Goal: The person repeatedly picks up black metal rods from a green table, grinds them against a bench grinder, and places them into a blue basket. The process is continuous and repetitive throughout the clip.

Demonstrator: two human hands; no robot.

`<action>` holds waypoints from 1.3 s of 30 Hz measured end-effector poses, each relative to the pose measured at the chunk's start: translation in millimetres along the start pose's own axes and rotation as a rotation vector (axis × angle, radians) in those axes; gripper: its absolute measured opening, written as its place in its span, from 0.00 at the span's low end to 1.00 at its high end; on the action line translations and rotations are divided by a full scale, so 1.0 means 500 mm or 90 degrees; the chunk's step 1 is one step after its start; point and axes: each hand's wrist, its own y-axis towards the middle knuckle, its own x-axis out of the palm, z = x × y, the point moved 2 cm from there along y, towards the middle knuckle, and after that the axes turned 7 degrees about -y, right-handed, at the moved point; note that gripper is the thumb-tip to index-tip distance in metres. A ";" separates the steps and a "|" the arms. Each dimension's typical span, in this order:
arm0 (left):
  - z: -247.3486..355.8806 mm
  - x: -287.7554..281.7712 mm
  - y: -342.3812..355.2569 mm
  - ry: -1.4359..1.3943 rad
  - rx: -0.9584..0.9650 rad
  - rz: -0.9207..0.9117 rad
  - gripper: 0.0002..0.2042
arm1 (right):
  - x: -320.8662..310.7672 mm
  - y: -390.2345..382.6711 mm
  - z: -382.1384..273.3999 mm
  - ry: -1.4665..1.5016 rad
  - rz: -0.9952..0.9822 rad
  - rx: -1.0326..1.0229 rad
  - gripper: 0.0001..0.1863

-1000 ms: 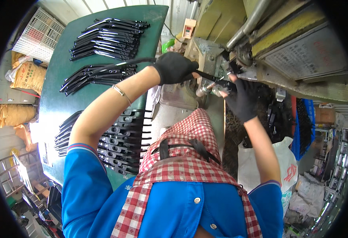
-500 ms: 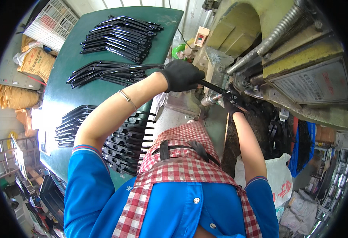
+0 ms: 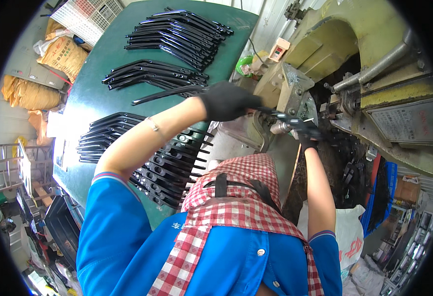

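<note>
My left hand [image 3: 228, 101], in a black glove, is closed round a long black metal part [image 3: 283, 117] that runs from the green tabletop side toward the machine. My right hand [image 3: 307, 140], also gloved, grips the part's far end, blurred and partly hidden behind it. That end lies over a silver cylindrical fitting [image 3: 280, 127] on the press machine [image 3: 384, 98]. To my left, the green table [image 3: 83, 84] bears stacks of black bent bars [image 3: 177, 32], a middle pile [image 3: 152, 69] and a row of black parts with holes [image 3: 162, 172].
Beyond the table are a white crate [image 3: 83, 17] and yellow sacks [image 3: 63, 56]. A switch box [image 3: 279, 49] is beside the machine. At right are a dark heap of parts [image 3: 352, 175], a blue crate [image 3: 384, 197] and a white sack [image 3: 344, 246].
Both hands and the held part have shifted slightly right in the picture, as has the table. The right hand has moved behind the part's end, which is now blurred by motion.
</note>
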 end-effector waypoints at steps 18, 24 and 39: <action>-0.309 0.097 -0.445 0.155 -0.522 0.243 0.13 | -0.342 -0.020 -0.307 0.742 0.151 0.058 0.08; -0.344 0.101 -0.354 0.207 -0.502 0.094 0.21 | -0.350 -0.026 -0.314 0.684 0.116 0.117 0.13; -0.267 0.052 -0.327 0.220 -0.474 0.070 0.09 | -0.284 -0.298 0.371 -0.099 0.129 0.347 0.09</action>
